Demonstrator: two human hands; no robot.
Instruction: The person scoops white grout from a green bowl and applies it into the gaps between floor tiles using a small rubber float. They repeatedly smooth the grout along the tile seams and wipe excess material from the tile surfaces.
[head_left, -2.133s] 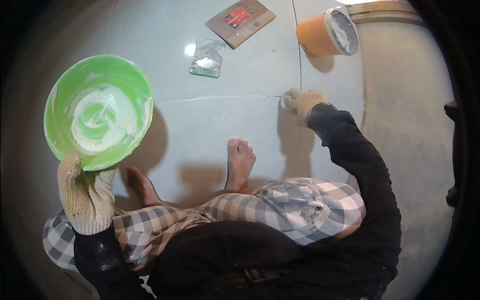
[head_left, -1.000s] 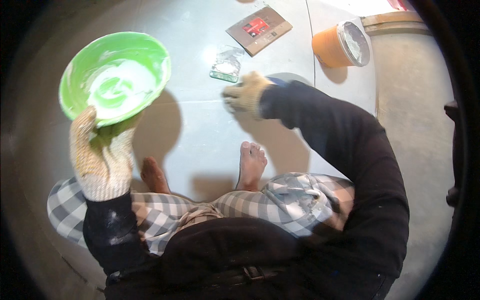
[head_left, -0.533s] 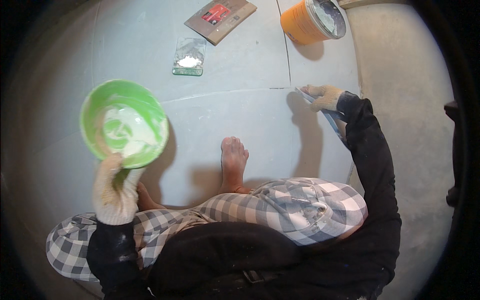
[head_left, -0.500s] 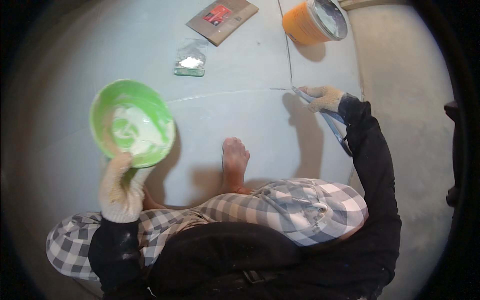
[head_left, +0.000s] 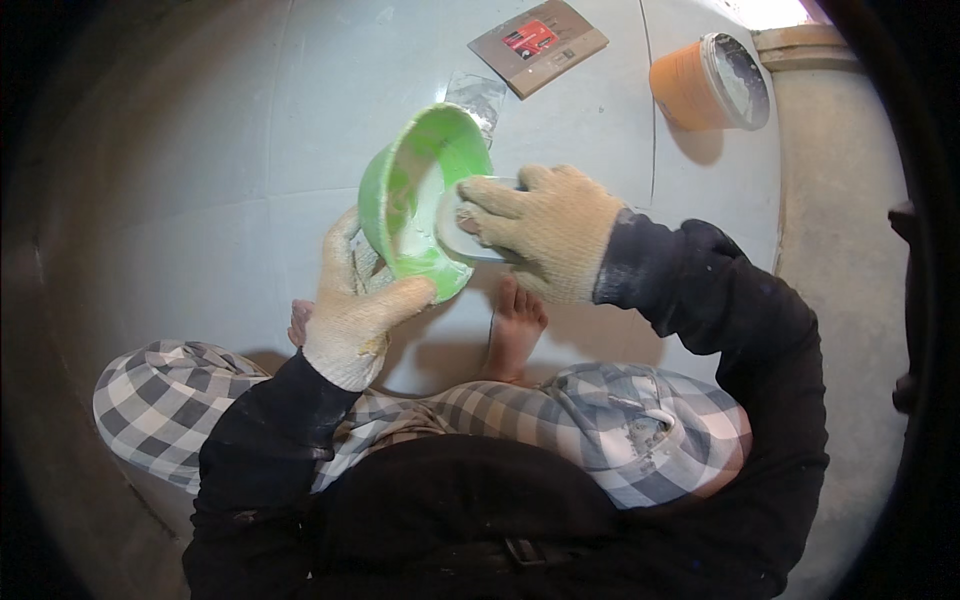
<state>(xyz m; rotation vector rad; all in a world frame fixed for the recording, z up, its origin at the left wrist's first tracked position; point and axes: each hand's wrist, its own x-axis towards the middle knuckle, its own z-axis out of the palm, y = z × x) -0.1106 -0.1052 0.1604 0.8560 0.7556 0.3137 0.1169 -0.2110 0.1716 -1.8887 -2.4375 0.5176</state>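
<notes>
A green bowl (head_left: 455,135) is tilted toward the right, with white paste (head_left: 420,222) smeared over its inside. My gloved left hand (head_left: 350,312) grips it from the lower left, the thumb over the rim and the other fingers behind the wall. My gloved right hand (head_left: 555,232) holds a pale, flat scraper (head_left: 453,232) by its back. The scraper's curved edge is inside the bowl's right side; whether it touches the paste I cannot tell. Part of the scraper is hidden under my fingers.
A clear packet (head_left: 474,92) lies just past the bowl and is partly covered by it. Farther off are a flat brown cardboard packet (head_left: 555,62) and an orange tub (head_left: 683,88) with pale contents. My bare foot (head_left: 514,325) rests on the pale tiles under my hands.
The bowl has moved right and tipped toward my right hand. My right hand has brought the scraper from the floor at the right to the bowl. The view has shifted left.
</notes>
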